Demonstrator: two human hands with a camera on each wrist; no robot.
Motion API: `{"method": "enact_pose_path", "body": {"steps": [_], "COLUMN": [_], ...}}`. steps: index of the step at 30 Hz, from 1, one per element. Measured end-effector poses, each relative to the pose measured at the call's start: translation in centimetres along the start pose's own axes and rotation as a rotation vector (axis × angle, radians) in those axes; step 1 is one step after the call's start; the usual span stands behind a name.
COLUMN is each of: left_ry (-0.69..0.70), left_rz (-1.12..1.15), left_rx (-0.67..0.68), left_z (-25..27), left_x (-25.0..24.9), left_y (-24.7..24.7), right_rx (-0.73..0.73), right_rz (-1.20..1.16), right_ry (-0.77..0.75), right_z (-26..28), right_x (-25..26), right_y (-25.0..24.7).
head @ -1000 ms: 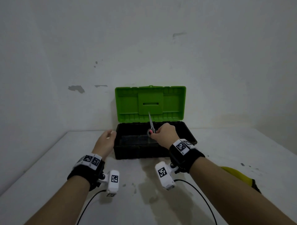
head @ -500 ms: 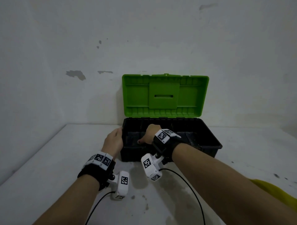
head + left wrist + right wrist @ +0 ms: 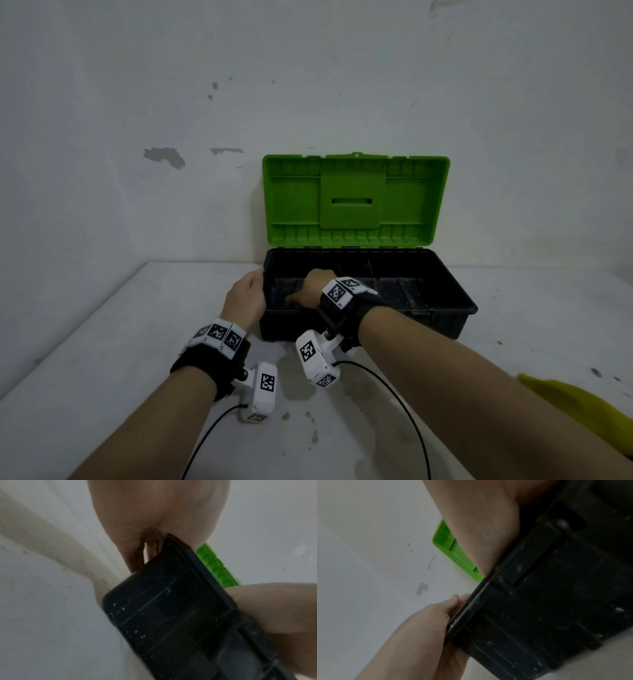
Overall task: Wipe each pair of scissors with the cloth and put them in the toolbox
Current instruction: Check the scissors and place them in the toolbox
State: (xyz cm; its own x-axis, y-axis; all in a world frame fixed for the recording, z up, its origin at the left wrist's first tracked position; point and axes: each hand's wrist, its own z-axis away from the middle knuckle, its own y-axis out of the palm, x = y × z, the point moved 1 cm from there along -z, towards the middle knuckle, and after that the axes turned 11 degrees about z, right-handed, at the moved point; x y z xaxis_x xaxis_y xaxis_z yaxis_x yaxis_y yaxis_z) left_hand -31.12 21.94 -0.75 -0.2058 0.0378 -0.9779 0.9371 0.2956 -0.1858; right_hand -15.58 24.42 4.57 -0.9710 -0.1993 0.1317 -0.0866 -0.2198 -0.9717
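Note:
The black toolbox [image 3: 442, 310] stands at the back of the table with its green lid [image 3: 349, 202] raised. My right hand [image 3: 313, 287] reaches down into the box's left part; its fingers are hidden behind the front wall, and no scissors show in any view. My left hand [image 3: 245, 298] lies against the box's left end wall, thumb up by the rim. In the left wrist view its fingers [image 3: 133, 555] run straight down along that wall [image 3: 163, 608]. The right wrist view shows the same left hand [image 3: 436, 622] beside the wall. A yellow cloth [image 3: 582, 407] lies at the right, partly behind my right forearm.
The white table [image 3: 137, 342] meets a wall directly behind the toolbox and another wall along the left. Black cables run from both wrist cameras across the table toward me. Small dark stains mark the tabletop in front of the box.
One second ago my right hand held scissors point-up above the toolbox; it has gone down inside and the scissors are out of sight. My left hand moved against the box's left end.

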Motion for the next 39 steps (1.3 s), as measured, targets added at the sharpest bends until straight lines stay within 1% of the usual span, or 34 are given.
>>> {"method": "enact_pose_path", "body": {"steps": [4,7,11,14,16,19,22,24,26,28,29,31,32,35,39], "left_ry": [0.006,0.005,0.067,0.115,0.125,0.107,0.114,0.128,0.126,0.119,0.117,0.117,0.105,0.096,0.116], "left_rz": [-0.06,-0.099,-0.11,-0.12,-0.112,-0.075,-0.016,0.03,0.069,0.106,0.124,0.187,0.211,0.243,0.291], "left_rx": [-0.024,-0.066,-0.068,-0.081,-0.096,-0.109,-0.127,-0.141,-0.137,-0.1,-0.085,-0.096,-0.109,-0.108,-0.098], "left_z": [0.3,0.2,-0.4,-1.4,-2.4,-4.2,-6.3,-7.7,-8.9,-10.6,-12.2,-16.2,-16.3,-10.8,-7.5], "left_x": [-1.2,-3.0,-5.8,-7.9,-8.8,-10.0,-11.4,-12.1,-13.2,-14.2,-14.0,-12.7,-12.8,-15.6,-15.4], "left_y": [-0.1,-0.4,-0.7,-0.6,-0.4,0.1,0.8,1.3,1.7,1.8,1.5,0.6,0.6,1.5,0.1], "right_rx": [-0.14,-0.218,-0.326,-0.41,-0.438,-0.476,-0.506,-0.53,-0.551,-0.545,-0.53,-0.502,-0.496,-0.495,-0.499], "right_rz": [-0.139,-0.204,-0.233,-0.274,-0.328,-0.499,-0.691,-0.763,-0.811,-0.844,-0.858,-0.876,-0.878,-0.92,-0.994], "right_ry": [0.035,0.022,0.077,0.148,0.189,0.267,0.309,0.316,0.311,0.271,0.243,0.207,0.2,0.199,0.195], "right_z": [2.0,4.0,6.3,6.7,5.8,3.4,0.7,-0.7,-1.7,-2.3,-2.5,-2.6,-2.4,-1.3,2.1], "right_x": [-2.6,-6.0,-11.3,-15.3,-17.9,-21.0,-22.9,-23.5,-23.9,-23.9,-23.9,-23.8,-23.7,-23.8,-23.5], "right_y": [-0.9,-2.3,-5.3,-7.7,-9.3,-11.6,-13.3,-14.0,-14.3,-14.4,-14.4,-14.4,-14.4,-14.2,-13.5]}}
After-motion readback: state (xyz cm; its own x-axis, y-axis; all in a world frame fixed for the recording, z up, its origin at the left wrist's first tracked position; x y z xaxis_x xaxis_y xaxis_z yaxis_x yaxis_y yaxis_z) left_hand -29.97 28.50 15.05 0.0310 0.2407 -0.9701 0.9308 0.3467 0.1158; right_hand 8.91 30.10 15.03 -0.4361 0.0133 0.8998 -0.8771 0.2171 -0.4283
